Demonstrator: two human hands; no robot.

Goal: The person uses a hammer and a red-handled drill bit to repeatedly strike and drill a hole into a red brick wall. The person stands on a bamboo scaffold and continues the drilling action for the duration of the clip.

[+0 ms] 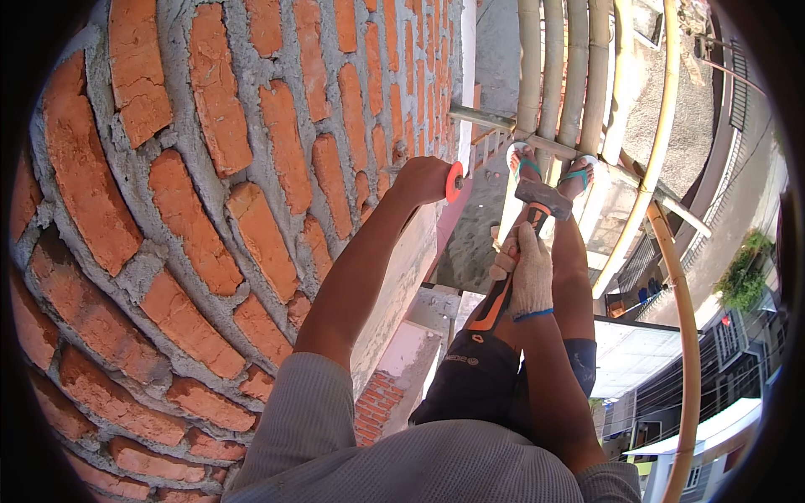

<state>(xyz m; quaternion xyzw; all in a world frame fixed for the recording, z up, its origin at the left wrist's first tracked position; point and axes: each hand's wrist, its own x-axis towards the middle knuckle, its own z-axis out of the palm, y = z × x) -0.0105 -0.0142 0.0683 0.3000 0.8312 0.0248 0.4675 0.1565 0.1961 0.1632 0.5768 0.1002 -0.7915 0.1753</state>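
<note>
My left hand, bare, is closed around a cold chisel whose round red hand guard and dark struck end show beyond the fist. The chisel points towards the brick wall, where its tip meets or nearly meets the masonry; the hand hides most of its shaft. In a knitted work glove with a blue cuff, my right hand grips a club hammer by its orange and black handle. The dark steel hammer head is above my legs, apart from the chisel.
My feet in flip-flops stand on bamboo scaffold poles, tied over a crosspiece. Bamboo rails run along the right. Far below are a street, roofs and a sandy area. A ledge juts beneath my left arm.
</note>
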